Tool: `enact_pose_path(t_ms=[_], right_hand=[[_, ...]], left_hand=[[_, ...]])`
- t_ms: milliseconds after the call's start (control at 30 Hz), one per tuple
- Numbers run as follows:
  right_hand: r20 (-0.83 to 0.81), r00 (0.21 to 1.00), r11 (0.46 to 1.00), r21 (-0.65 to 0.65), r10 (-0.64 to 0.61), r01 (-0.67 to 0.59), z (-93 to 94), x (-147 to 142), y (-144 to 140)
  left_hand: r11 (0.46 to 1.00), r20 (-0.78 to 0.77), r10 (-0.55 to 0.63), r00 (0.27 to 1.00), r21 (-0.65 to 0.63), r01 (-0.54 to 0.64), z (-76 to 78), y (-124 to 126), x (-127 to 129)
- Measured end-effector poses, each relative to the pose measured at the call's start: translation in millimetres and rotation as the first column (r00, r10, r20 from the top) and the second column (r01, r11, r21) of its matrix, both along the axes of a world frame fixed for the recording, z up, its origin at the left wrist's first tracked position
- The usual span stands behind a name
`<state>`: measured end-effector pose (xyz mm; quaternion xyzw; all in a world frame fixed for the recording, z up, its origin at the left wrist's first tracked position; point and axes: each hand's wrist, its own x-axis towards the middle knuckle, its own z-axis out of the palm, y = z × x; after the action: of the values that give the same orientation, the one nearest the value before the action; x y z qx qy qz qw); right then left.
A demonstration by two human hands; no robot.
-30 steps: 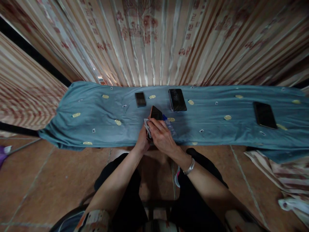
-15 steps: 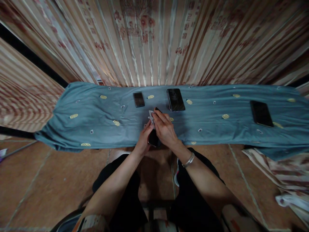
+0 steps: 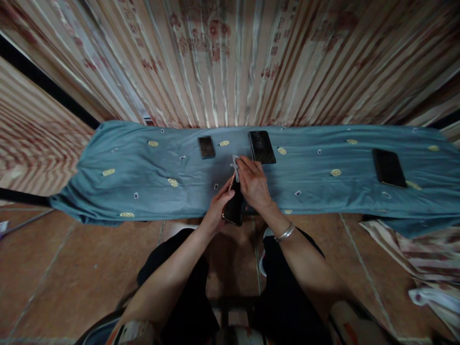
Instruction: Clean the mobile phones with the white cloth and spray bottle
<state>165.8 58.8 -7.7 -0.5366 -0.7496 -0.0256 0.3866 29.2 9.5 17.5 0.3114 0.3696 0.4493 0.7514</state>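
My left hand [image 3: 217, 207] is closed round the edge of a dark smartphone [image 3: 235, 209], its thumb on the near side of the screen. The phone is held tilted over the front edge of the cloth-covered bench. Bunched in the fingers of my right hand [image 3: 254, 183] is a small whitish wipe [image 3: 235, 162], pressed at the far end of the phone. My right fingers hide part of the wipe and of the phone's upper end. Just beyond my right hand lies a black tablet-like device [image 3: 263, 147].
A blue-green cloth with yellow prints [image 3: 194, 201] covers the long bench. On it lie a small dark pixelated object [image 3: 206, 147] and, far right, a black flat device [image 3: 389, 167]. A striped curtain [image 3: 223, 86] hangs behind. Bunched fabric [image 3: 427, 249] is at lower right.
Both hands have shifted slightly right with the phone and the wipe. More of the phone's dark screen shows now. The things lying on the bench have stayed put.
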Motion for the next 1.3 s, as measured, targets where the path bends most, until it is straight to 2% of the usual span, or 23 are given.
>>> enact_pose_path(t_ms=[167, 567, 900, 1033, 1167, 1300], right_hand=[[-0.019, 1.0, 1.0, 0.004, -0.009, 0.009, 1.3, 4.4, 1.9], [-0.184, 0.983, 0.996, -0.085, -0.023, 0.007, -2.5, 19.5, 11.0], [-0.197, 0.978, 0.996, -0.071, -0.069, 0.056, -9.1, 20.6, 12.5], [-0.233, 0.968, 0.99, -0.127, -0.092, 0.063, -9.4, 21.9, 12.6], [-0.359, 0.927, 0.976, -0.217, -0.11, 0.032, -7.5, 21.5, 13.9], [-0.534, 0.835, 0.954, -0.298, -0.132, -0.04, -7.6, 20.3, 18.2]], left_hand=[[1.0, 0.01, -0.006, 1.0, -0.028, 0.006, -0.6, -1.6, 0.2], [0.996, 0.095, -0.067, 0.993, -0.052, 0.072, 4.4, -2.2, -6.5], [0.999, 0.116, -0.024, 0.993, -0.031, 0.027, 10.9, 2.2, -15.1], [1.0, 0.111, -0.002, 0.994, -0.024, 0.005, 13.9, 3.2, -17.1], [1.0, 0.106, 0.022, 0.994, -0.016, -0.02, 14.1, 4.4, -17.7], [0.999, 0.113, 0.045, 0.993, -0.015, -0.044, 13.1, 5.3, -16.3]])
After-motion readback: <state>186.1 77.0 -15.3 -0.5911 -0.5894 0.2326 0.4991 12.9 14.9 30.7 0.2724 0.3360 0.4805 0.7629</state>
